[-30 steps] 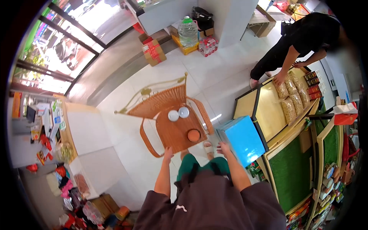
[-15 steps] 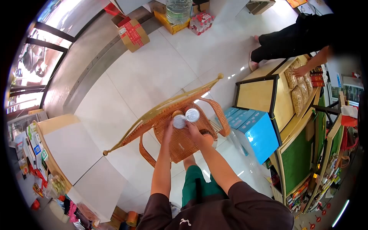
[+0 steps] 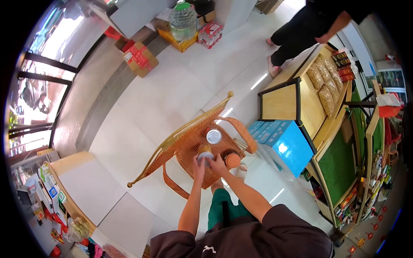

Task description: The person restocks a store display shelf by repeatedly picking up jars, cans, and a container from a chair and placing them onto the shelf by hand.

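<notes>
A wicker chair [image 3: 189, 150] stands before me, and its seat holds a few containers. My left hand [image 3: 199, 166] and my right hand [image 3: 218, 164] are both closed around a can [image 3: 205, 155] with a pale silvery top and a brownish side, tilted over the seat. Just beyond it, a second can [image 3: 214, 136] with a silver lid stands upright on the wicker. To the right of my right hand is a jar [image 3: 232, 160] with an orange lid. My fingers partly cover the held can.
Blue boxes [image 3: 284, 144] are stacked right of the chair, beside a wooden shelf unit [image 3: 282, 102] bearing bagged goods [image 3: 325, 84]. Another person [image 3: 297, 36] stands behind that unit. A white-topped counter [image 3: 92, 180] is at left. A carton [image 3: 141, 60] and a large water bottle [image 3: 183, 23] sit farther off.
My hands have drawn one can towards me, away from the other silver-lidded can, which stays on the seat. The other person's hand has left the bagged goods. My view has shifted slightly.
</notes>
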`<state>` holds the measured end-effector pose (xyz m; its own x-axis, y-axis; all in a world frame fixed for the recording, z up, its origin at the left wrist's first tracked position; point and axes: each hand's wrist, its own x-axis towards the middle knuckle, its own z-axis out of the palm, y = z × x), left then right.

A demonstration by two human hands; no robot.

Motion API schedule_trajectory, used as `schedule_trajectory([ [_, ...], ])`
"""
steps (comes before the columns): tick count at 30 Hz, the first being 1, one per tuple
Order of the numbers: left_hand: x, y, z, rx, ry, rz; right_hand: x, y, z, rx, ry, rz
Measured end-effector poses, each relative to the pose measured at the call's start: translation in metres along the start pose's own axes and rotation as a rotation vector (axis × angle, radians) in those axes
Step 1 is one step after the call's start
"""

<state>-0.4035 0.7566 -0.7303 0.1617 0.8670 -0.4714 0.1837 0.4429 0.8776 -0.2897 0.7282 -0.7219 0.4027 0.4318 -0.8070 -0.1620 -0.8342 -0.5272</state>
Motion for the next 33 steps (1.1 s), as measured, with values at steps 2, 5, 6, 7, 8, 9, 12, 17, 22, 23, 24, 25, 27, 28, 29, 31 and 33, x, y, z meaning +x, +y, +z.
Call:
schedule_trajectory([
  [2,-0.021,0.016,-0.002,0.081,0.055,-0.009,-0.025,0.002,-0.007,-0.145,0.092,-0.208],
  [5,-0.048,0.054,-0.006,0.014,0.002,-0.002,-0.064,-0.014,-0.029,-0.018,0.053,-0.262],
  [6,-0.063,0.087,-0.003,-0.033,-0.006,-0.047,-0.069,-0.01,-0.035,0.02,0.094,-0.266],
  [7,-0.074,0.107,0.002,-0.078,-0.015,-0.095,-0.071,-0.005,-0.04,0.162,0.062,-0.33],
  [8,-0.078,0.112,0.008,-0.06,-0.061,-0.073,-0.071,-0.002,-0.046,0.301,0.03,-0.402],
  [9,-0.083,0.118,0.014,-0.035,-0.106,-0.019,-0.077,-0.008,-0.056,0.451,0.068,-0.466],
  [12,-0.097,0.13,0.042,0.006,-0.222,0.109,-0.1,-0.021,-0.101,0.765,0.136,-0.555],
  [17,-0.153,0.174,0.115,0.163,-0.46,0.381,-0.17,-0.006,-0.215,0.961,0.028,-0.43],
  [22,-0.207,0.172,0.188,0.299,-0.825,0.687,-0.239,0.06,-0.285,1.174,0.285,-0.495],
  [23,-0.222,0.165,0.204,0.217,-0.921,0.635,-0.255,0.077,-0.298,1.313,0.279,-0.506],
  [24,-0.243,0.165,0.22,0.226,-0.961,0.648,-0.269,0.096,-0.309,1.448,0.268,-0.517],
  [25,-0.268,0.169,0.235,0.187,-1.044,0.651,-0.278,0.116,-0.315,1.475,0.298,-0.533],
  [27,-0.308,0.168,0.265,0.169,-1.185,0.645,-0.298,0.153,-0.331,1.583,0.286,-0.44],
  [28,-0.326,0.163,0.279,0.172,-1.222,0.649,-0.31,0.17,-0.338,1.603,0.316,-0.453],
  [29,-0.346,0.161,0.293,0.185,-1.284,0.602,-0.329,0.179,-0.347,1.591,0.399,-0.547],
  [31,-0.381,0.148,0.317,0.176,-1.357,0.566,-0.348,0.208,-0.362,1.579,0.506,-0.653],
  [33,-0.42,0.145,0.335,0.155,-1.433,0.526,-0.358,0.24,-0.377,1.341,0.805,-0.633],
])
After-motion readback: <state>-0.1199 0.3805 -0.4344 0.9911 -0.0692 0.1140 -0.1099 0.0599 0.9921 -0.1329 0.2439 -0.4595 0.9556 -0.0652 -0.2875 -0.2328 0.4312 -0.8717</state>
